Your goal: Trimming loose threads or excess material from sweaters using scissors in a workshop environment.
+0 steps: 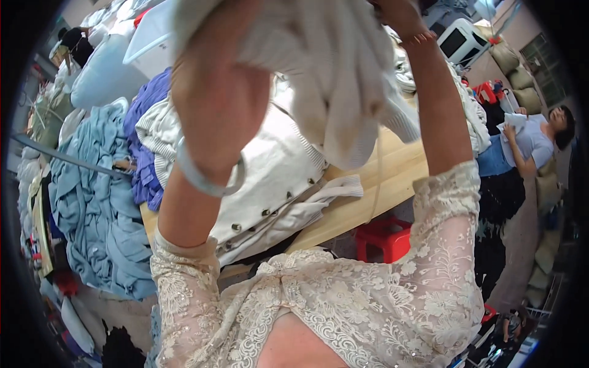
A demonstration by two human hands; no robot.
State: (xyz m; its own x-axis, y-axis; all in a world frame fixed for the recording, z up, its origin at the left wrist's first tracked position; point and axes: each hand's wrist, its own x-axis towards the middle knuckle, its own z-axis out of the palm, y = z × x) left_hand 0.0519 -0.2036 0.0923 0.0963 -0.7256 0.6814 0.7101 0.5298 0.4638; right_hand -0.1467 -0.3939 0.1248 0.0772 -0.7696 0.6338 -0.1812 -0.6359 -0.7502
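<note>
We hold a cream knit [343, 80] up in front of us, lifted well above the bench [392, 178]. Our left hand [215, 67] is closed on the knit's left part, the fabric bunched over the fingers so that we see mostly the back of the hand and the wrist, which wears a pale bangle [202, 178]. Our right hand [396, 12] sits at the top edge of the view, gripping the knit's upper right edge; only part of it shows, but the cloth hangs straight from it. So the knit stretches between the two hands and drapes down below them, its lower hem hanging free over the bench without touching it.

On the bench beneath lies a white buttoned garment [276, 184], spread flat, just below the hanging hem. To its left are a purple pile [144, 147] and a larger light-blue pile [92, 202]. A red stool [383, 236] stands under the bench's near edge. At the far right, well apart from us, another person [534, 144] is looking at a paper.
</note>
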